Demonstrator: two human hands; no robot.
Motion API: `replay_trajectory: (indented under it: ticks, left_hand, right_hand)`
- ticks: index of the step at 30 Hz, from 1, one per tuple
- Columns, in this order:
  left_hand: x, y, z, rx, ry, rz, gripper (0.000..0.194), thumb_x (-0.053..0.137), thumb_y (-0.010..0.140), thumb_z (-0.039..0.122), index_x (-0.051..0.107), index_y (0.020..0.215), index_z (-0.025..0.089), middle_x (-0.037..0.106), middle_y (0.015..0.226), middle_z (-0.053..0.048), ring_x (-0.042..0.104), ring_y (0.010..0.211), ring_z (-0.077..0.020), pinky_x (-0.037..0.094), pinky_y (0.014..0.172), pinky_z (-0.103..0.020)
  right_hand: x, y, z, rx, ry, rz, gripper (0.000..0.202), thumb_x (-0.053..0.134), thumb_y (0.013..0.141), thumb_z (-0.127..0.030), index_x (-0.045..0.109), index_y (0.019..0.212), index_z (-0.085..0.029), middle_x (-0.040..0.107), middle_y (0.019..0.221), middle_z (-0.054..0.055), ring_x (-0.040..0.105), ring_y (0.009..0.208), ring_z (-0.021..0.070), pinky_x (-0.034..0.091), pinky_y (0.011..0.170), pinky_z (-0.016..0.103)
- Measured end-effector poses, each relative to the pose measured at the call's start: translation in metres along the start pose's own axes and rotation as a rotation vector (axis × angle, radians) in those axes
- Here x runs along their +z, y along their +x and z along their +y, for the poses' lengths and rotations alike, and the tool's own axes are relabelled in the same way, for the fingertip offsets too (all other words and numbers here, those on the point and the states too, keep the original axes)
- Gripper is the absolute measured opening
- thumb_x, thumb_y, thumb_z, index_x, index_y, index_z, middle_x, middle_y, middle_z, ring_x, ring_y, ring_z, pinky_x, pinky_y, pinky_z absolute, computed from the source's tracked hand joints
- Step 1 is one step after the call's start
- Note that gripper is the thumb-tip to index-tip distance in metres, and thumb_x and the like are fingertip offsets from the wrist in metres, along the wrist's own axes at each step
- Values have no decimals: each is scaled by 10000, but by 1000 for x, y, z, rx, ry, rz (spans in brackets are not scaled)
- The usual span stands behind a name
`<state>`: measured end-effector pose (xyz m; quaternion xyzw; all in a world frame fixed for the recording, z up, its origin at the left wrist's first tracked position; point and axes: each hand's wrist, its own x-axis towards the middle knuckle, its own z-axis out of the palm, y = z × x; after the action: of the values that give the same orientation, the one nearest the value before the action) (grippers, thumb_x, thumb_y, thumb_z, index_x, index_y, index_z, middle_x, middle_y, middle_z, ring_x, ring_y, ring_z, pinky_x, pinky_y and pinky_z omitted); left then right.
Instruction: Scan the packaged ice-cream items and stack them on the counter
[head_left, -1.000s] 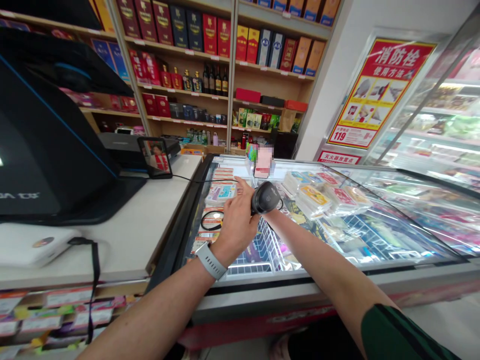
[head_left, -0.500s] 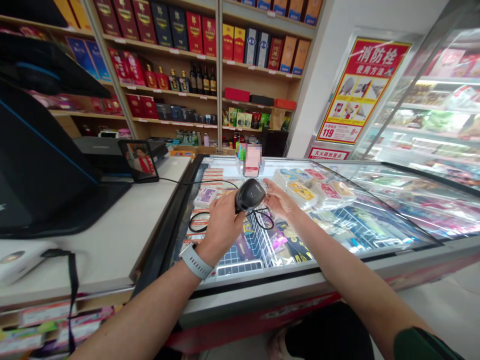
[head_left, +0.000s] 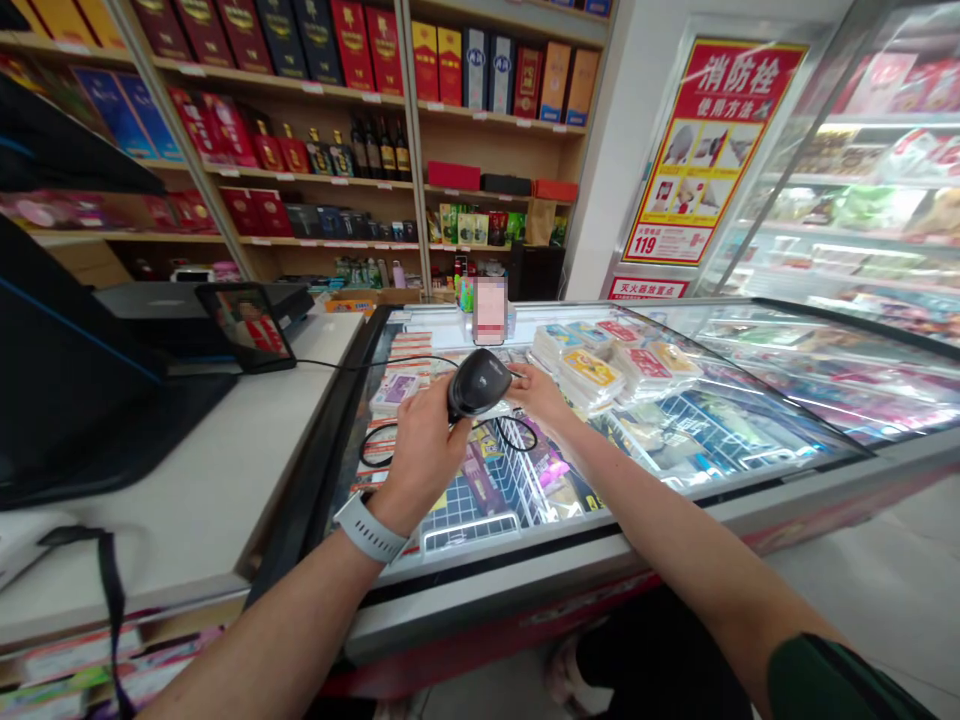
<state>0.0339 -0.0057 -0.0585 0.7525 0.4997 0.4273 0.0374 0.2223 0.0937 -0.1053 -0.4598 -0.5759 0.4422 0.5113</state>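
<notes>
My left hand (head_left: 426, 440), with a grey watch band on its wrist, is wrapped round a black handheld barcode scanner (head_left: 480, 382) over the glass top of a chest freezer. The scanner's head points away from me, and its cable loops lie on the glass. Just right of the scanner is my right hand (head_left: 538, 392), its fingers curled and partly hidden behind the scanner head. Whatever those fingers hold is hidden. Beyond the scanner a phone (head_left: 491, 312) stands upright. Packs with a purple label (head_left: 397, 390) lie to the left, and stacked clear-wrapped packs (head_left: 592, 375) to the right.
The freezer's front rim (head_left: 510, 560) runs close to me. On the left a white counter (head_left: 172, 460) carries a black monitor stand and a small framed screen (head_left: 247, 325). Shelves of boxes and bottles (head_left: 382, 150) stand behind; a red poster (head_left: 712, 150) hangs at right.
The view has turned slightly right and down, so the surroundings sit further left and higher. Both hands keep nearly the same place over the freezer; the left hand still holds the scanner.
</notes>
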Motion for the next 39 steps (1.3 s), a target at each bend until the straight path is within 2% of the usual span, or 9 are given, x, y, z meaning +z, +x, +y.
replay_trajectory:
  ticks: [3,7,11,14,26,39]
  left_hand:
    - [-1,-1,0,-5,10,-2,415,544,799,161,511,1213,158,636,1152,-112,561,1126,-286,402,978,-460]
    - [0,-2,1,-2,28,-22,414,539,808,173,505,1220,149,633,1157,-116,559,1114,-285,395,980,-462]
    - [2,-4,0,12,72,-36,431,527,809,163,496,1239,163,628,1178,-105,560,1095,-284,394,971,-458]
    - [4,-5,-1,38,111,-49,467,528,801,153,474,1264,168,622,1193,-106,551,1118,-284,379,986,-457]
    - [7,-6,-2,64,176,-47,459,524,811,157,471,1267,138,632,1188,-126,562,1135,-272,352,1009,-441]
    - [6,-6,-1,58,194,-52,466,501,816,177,449,1279,150,612,1192,-126,552,1102,-291,380,974,-453]
  right_hand:
    - [-9,2,-4,-21,-29,58,630,743,590,-335,543,1163,-169,629,724,-14,546,562,117,448,527,258]
    - [-21,3,-14,-221,-154,223,524,723,659,-372,596,1136,-197,653,874,26,579,662,133,504,647,306]
    - [-29,1,-26,-384,-139,323,459,703,709,-354,614,1134,-202,656,967,63,615,831,177,517,785,349]
    - [-32,0,-31,-440,-123,336,427,685,744,-346,613,1145,-220,654,1004,71,610,916,189,521,826,357]
    - [-33,0,-30,-469,-152,330,416,688,759,-329,613,1158,-239,666,1016,64,622,897,189,522,852,383]
    - [-32,-3,-33,-480,-175,314,400,674,773,-331,613,1160,-247,666,1021,61,622,913,190,516,837,369]
